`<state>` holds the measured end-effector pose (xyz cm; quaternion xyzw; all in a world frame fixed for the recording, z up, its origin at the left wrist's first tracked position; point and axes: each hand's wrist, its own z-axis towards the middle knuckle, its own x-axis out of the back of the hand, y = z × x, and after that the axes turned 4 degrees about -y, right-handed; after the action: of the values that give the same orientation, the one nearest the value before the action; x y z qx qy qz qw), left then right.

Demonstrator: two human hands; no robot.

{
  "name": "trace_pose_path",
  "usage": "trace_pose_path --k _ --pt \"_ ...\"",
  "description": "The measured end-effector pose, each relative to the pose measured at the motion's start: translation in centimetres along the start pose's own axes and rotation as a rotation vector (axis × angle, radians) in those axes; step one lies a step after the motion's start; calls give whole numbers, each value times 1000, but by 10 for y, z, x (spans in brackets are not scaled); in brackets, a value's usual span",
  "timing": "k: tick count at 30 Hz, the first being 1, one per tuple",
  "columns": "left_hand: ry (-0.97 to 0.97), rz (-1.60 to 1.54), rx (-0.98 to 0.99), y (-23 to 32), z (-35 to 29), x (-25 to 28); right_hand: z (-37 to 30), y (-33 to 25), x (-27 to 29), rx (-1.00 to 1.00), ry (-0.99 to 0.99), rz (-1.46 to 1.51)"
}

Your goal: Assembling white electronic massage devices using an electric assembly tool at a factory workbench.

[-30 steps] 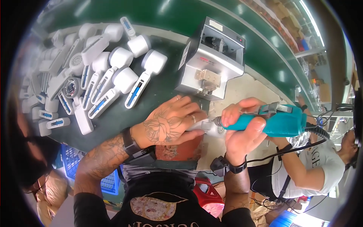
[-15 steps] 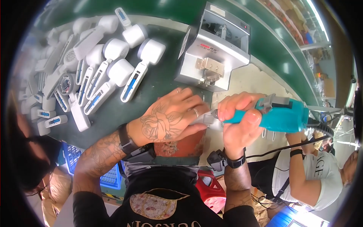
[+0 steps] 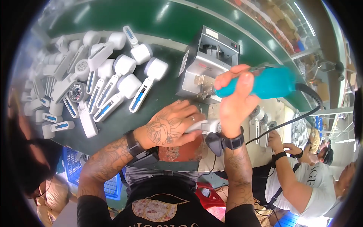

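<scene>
My right hand is wrapped round a teal electric screwdriver, its nose pointing left at the metal bracket on the front of a silver screw feeder. Whether the bit touches the bracket is hard to see. Lower down, my left hand grips a white handheld device with a round head, over a worn reddish pad. My fingers cover much of its handle, and my right wrist is close to its head.
Many similar white devices, some with blue strips in their handles, are heaped on the dark green bench at left. A black cable trails from the screwdriver. Blue crate lies below left. A co-worker sits at right.
My right hand has lifted the screwdriver away from the white device, up to the screw feeder's bracket. My left hand keeps hold of the device. The view has shifted slightly.
</scene>
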<state>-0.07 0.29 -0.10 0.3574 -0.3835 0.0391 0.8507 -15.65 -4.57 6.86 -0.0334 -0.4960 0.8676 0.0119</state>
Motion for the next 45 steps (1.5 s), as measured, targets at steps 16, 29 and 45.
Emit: trace_pose_path --k 16,29,45 --pt "-11 -20 -14 0 3 0 -65 -49 32 -167 -30 -40" --pt "-60 -13 22 2 10 -2 -80 -29 41 -184 -17 38" --pt "-52 21 -4 28 18 0 -98 -33 53 -294 -8 62"
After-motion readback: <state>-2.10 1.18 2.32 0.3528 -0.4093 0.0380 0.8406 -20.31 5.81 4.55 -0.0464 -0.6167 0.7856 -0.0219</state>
